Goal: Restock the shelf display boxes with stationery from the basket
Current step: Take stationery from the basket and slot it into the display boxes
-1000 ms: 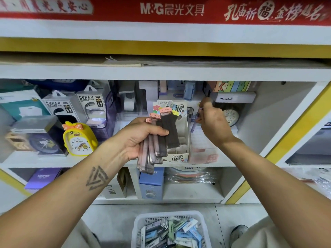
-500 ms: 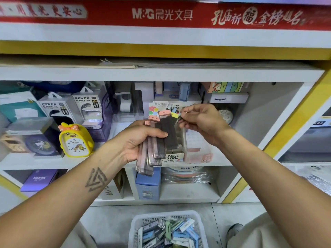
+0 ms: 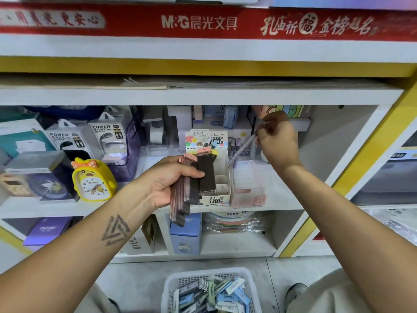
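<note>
Head view: a fan of cases (image 3: pixel 198 184) is gripped by the left hand (image 3: pixel 168 179); one case (image 3: pixel 242 150) is pinched by the right hand (image 3: pixel 278 137), above the box (image 3: pixel 217 196).

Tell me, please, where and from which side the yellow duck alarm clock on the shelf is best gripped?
Grip the yellow duck alarm clock across its rounded flanks, coming straight in from the front. It stands upright, facing out, and the body is its broadest, firmest part. The orange bow on top looks too small to hold. A boxed item crowds its left flank, so fingers would probably have little room there.
</note>
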Available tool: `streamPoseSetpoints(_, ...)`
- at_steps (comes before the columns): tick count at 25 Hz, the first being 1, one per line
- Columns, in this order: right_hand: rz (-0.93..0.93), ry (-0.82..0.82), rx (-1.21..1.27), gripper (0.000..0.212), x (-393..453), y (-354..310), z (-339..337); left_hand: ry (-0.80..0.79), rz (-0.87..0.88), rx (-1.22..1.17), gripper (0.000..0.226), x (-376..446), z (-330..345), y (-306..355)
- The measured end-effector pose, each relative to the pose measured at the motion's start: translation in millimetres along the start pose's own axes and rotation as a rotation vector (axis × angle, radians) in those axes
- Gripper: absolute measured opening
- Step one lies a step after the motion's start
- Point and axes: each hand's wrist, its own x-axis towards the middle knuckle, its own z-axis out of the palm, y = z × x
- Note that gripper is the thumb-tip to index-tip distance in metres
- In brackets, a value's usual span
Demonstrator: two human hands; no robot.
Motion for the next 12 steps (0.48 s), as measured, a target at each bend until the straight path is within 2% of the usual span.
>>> streamPoseSetpoints(2, -0.082, 0.022, -0.055, 0.011, 0.7, -0.6, 0.0, 0.003, -0.002, 0.000, 0.032, 0.7, 0.9, 0.0)
streamPoseSetpoints(6, -0.176, 0.145, -0.014, 0.006, 0.6, 0.6, 1.0, -0.001, -0.014, -0.007, 0.032, 1.1, 2.8, -0.6)
streamPoseSetpoints(10, -0.327, -0.005, -0.268, 0.012, -5.0, 11.0, 4.4, -0.013, -0.022, -0.008, 0.030, 2.3, 2.0, -0.4)
streamPoseSetpoints(12, -0.395, -0.073, -0.317, 0.011, -11.1, 15.4, 6.5, -0.013, -0.024, 0.000, 0.030, 3.2, 1.7, -0.9)
